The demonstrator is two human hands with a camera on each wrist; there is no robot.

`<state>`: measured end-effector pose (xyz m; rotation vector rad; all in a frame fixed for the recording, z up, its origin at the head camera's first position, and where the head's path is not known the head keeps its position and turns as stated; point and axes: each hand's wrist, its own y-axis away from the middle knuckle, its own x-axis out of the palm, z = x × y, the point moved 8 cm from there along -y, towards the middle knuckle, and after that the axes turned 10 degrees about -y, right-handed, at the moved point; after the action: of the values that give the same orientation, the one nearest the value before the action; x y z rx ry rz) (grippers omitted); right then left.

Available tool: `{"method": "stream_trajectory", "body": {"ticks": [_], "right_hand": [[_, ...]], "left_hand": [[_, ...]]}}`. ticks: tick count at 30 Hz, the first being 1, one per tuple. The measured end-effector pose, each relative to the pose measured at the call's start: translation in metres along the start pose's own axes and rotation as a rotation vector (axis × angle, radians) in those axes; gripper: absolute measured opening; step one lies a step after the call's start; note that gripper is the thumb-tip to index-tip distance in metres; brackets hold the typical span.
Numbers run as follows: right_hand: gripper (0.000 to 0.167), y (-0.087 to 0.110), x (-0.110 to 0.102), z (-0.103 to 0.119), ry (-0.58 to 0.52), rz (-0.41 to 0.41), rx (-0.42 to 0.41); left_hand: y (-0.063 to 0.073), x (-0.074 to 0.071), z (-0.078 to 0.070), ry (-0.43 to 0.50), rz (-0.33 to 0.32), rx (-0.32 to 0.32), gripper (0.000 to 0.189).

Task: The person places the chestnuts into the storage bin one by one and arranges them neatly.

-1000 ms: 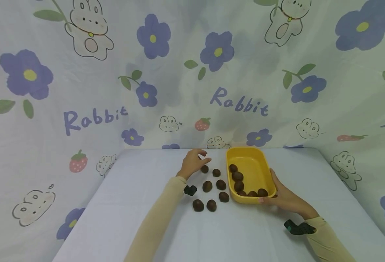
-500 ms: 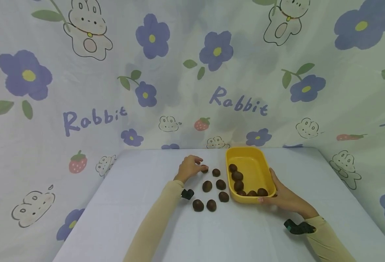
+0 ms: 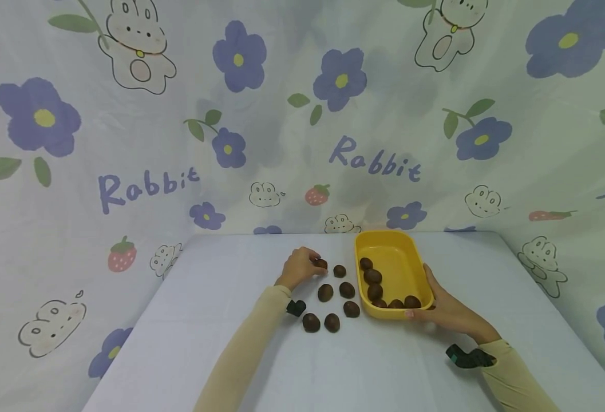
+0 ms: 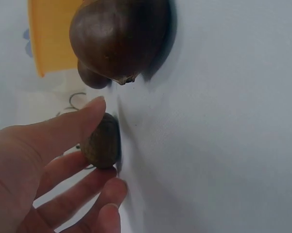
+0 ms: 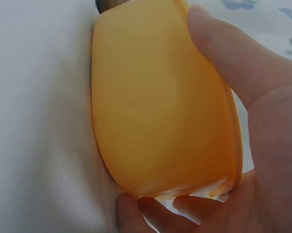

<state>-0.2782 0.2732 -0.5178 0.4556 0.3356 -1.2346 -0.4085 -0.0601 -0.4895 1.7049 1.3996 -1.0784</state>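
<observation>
Yellow box (image 3: 397,269) — nuts inside (image 3: 372,277) visible in head view only; right hand (image 3: 449,312) grips its near right corner. Left hand (image 3: 299,267) — narrowed, pinching one brown nut (image 4: 101,145) on the table (image 3: 384,366).

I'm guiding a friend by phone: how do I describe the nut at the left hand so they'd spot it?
On the white table, find the yellow box. Just left of it lie loose brown nuts; go to the far left corner of that cluster. The nut you want has the left hand around it; no hand touches the other loose ones.
</observation>
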Motion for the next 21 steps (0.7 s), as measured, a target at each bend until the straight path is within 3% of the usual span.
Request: {"method": "stream_trajectory", "body": {"ticks": [21], "right_hand": [[0.134, 0.0012, -0.0001, 0.0023, -0.001, 0.001, -0.01]], "left_hand": [[0.0042, -0.0043, -0.0021, 0.049, -0.04, 0.013, 0.035]]}}
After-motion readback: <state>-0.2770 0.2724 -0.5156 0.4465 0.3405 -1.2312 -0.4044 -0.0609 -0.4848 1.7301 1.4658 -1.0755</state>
